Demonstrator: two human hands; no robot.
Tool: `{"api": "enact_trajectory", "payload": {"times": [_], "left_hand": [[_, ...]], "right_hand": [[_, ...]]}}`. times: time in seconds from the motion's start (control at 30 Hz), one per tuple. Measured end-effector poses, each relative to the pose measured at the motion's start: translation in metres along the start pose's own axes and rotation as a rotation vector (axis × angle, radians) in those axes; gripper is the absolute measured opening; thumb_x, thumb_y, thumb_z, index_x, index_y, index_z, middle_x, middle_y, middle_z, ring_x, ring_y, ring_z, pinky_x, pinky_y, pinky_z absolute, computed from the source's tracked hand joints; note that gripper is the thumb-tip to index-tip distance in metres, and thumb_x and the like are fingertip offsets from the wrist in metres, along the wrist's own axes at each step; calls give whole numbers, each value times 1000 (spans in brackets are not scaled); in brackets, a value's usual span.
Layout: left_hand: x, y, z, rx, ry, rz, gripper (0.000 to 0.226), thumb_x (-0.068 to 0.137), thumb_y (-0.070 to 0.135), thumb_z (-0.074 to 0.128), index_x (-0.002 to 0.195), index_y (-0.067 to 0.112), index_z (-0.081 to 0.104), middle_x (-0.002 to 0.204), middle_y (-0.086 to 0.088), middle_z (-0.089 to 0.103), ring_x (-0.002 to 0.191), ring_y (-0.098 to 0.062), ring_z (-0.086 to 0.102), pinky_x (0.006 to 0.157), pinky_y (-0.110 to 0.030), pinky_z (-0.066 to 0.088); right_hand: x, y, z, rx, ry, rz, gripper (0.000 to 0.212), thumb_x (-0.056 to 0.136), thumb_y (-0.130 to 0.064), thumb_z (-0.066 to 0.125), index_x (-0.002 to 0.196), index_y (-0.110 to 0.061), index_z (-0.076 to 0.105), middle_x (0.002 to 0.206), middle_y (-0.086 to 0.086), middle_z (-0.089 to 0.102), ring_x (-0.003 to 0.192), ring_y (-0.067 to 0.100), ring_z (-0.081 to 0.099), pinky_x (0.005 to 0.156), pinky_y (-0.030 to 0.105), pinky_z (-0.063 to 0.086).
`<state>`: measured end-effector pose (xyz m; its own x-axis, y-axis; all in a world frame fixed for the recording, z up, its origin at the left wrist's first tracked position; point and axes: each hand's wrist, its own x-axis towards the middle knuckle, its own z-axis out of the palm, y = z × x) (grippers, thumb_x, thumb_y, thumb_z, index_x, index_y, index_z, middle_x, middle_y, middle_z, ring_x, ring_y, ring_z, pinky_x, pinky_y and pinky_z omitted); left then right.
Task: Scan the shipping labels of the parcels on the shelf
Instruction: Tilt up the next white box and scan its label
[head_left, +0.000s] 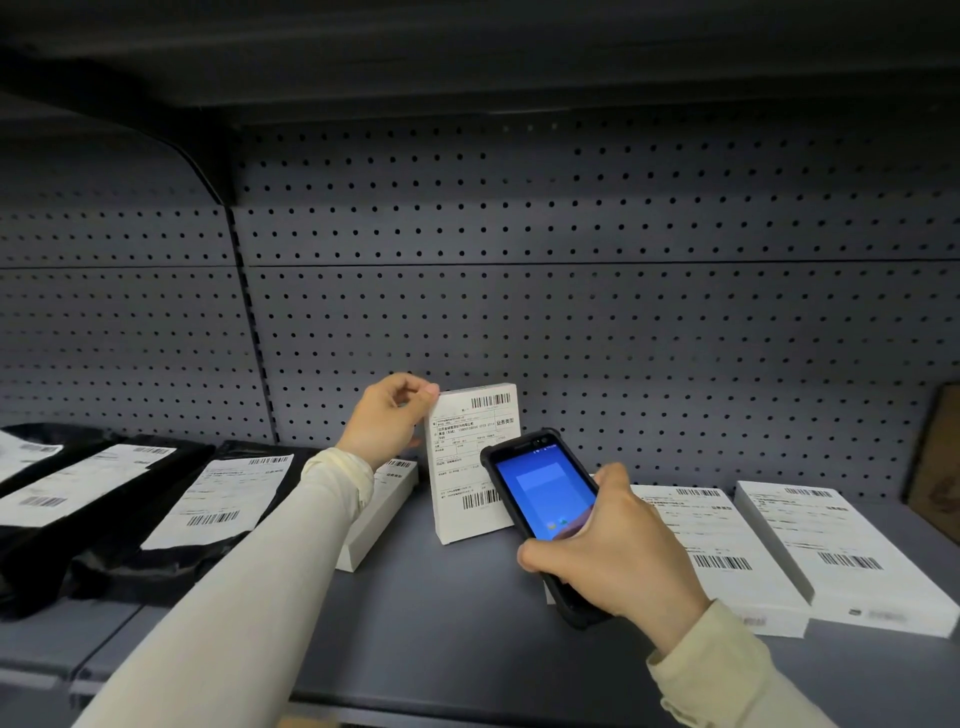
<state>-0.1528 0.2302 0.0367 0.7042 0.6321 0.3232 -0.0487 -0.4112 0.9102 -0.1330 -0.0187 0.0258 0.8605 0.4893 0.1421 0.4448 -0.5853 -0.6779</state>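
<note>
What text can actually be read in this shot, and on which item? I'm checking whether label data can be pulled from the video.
"业务类型": right side of the label on the upright white box, steadied by the left hand.
Other print and barcode digits on that label: too small to read.
Labels on the flat white boxes and black bags: blurred, unreadable.
Scanner in the right hand: blue screen, no legible text.

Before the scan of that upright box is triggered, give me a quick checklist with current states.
1. Upright white cardboard box steadied by left hand at its top corner: ok.
2. Its shipping label faces the camera: ok.
3. Lower barcode unobstructed: not ok, the black handheld scanner overlaps its right end.
4. Right hand grips scanner firmly: ok.
5. Scanner screen lit: ok.
6. Scan registered: cannot tell.
</note>
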Motion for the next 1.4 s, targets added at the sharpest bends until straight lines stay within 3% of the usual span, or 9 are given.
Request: {"api": "enact_trajectory", "payload": {"times": [0.17, 0.43, 0.63, 0.93, 1.4], "left_hand": [[0, 0, 0, -10, -4, -1, 14, 94, 27, 55, 95, 14, 61, 88, 0, 63, 85, -17, 59, 74, -37, 54], [2, -1, -1, 10, -19, -23, 18, 93, 29, 55, 98, 14, 62, 78, 3, 59, 85, -23, 59, 86, -48, 54], [1, -1, -1, 21, -21, -26, 18, 93, 30, 54, 98, 15, 62, 90, -10, 64, 99, -37, 64, 84, -46, 54], [3, -3, -1, -4, -20, -12, 15, 93, 30, 55, 92, 16, 62, 87, -2, 64, 82, -20, 58, 80, -42, 54], [3, -3, -1, 4, -9, -5, 16, 93, 30, 55, 96, 17, 62, 94, -3, 65, 87, -20, 60, 80, -41, 55]], "right_hand": [[-2, 1, -1, -33, 0, 10, 56, 61, -42, 74, 96, -20, 34, 80, -9, 64, 77, 11, 62, 63, 29, 49], [-5, 2, 0, -29, -16, 24, 55, 59, -42, 74, 93, -20, 36, 81, -7, 63, 76, 12, 61, 56, 26, 43], [-8, 2, 1, -38, -21, 20, 54, 61, -42, 73, 94, -20, 36, 80, -8, 62, 76, 11, 60, 54, 25, 42], [-9, 1, 4, 1, -18, 43, 54, 64, -39, 73, 100, -18, 38, 82, -8, 63, 73, 9, 60, 52, 24, 41], [-13, 0, 5, 57, -8, 55, 55, 62, -37, 74, 100, -23, 37, 80, -8, 63, 75, 9, 61, 58, 26, 46]]}}
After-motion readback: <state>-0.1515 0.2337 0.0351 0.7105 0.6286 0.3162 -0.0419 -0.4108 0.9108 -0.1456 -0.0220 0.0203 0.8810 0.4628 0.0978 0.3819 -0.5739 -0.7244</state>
